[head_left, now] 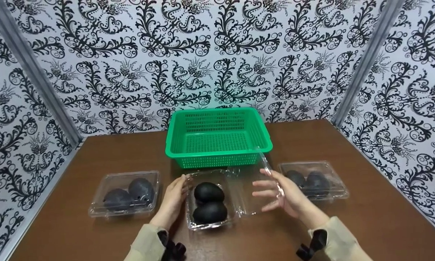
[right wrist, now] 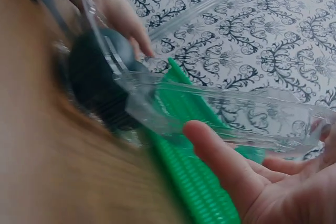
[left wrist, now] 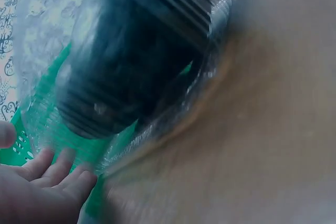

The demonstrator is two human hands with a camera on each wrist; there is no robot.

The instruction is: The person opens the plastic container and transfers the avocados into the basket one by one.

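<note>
An opened clear plastic box [head_left: 191, 217] with two dark oval fruits [head_left: 209, 203] in its base lies in front of the green basket [head_left: 217, 154]. My left hand [head_left: 173, 195] touches the left side of the base, its fingers fairly straight; the left wrist view shows the fingers [left wrist: 58, 169] beside the plastic. On the other side, my right hand [head_left: 280, 192] has its fingers spread against the raised clear lid [head_left: 250, 195]. From the right wrist view, the lid [right wrist: 252, 114] stands along the right hand [right wrist: 273, 187], with no curled grip visible.
Closed clear boxes with dark fruits stand at the left [head_left: 124, 195] and, behind my right forearm, at the right [head_left: 313, 181]. The empty-looking green basket stands at the back of the brown table [head_left: 126, 152], before a patterned wall [head_left: 210, 54].
</note>
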